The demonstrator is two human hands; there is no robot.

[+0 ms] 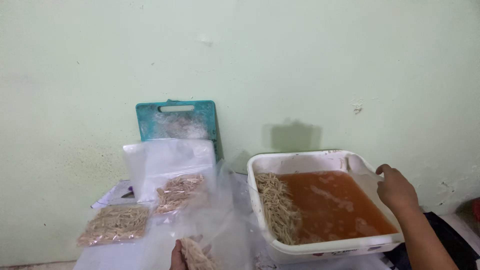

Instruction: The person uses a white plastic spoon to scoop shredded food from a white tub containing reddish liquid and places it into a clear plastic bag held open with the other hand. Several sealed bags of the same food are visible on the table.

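Note:
My right hand (396,189) rests on the right rim of a white square tub (300,162), fingers curled over its edge. The tub holds orange liquid (335,205) and a heap of pale shredded strips (278,207) along its left side. At the bottom edge, my left hand (178,256) grips a clump of the same strips (196,254) at the mouth of a clear plastic bag (220,215). Only part of this hand shows.
Two filled clear bags of strips (116,224) (180,191) lie on the table at left. Behind them a stack of clear bags (167,160) leans on a teal cutting board (176,122) against the pale green wall. Dark cloth (450,235) lies at right.

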